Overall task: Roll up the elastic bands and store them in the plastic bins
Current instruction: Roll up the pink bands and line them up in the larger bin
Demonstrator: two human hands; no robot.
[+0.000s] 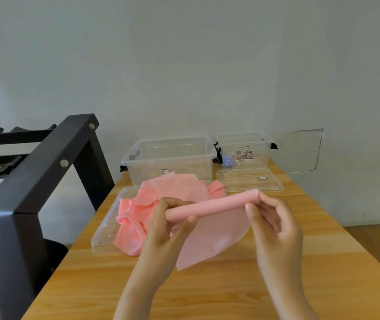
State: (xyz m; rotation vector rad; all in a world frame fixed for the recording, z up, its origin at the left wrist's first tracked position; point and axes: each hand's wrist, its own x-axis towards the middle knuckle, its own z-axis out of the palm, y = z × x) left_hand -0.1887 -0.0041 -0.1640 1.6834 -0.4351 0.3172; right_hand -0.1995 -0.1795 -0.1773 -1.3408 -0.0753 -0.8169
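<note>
A pink elastic band is partly wound into a long roll that I hold above the wooden table. Its loose tail hangs down toward the tabletop. My left hand pinches the roll's left end between thumb and fingers. My right hand holds the right end with curled fingers. Behind lies a crumpled heap of pink bands, resting partly on a clear lid. Two clear plastic bins stand at the back: a larger one and a smaller one.
The smaller bin holds a pale purple object. A second clear lid lies flat in front of it. A black metal frame rises at the left table edge. The wall is right behind the bins.
</note>
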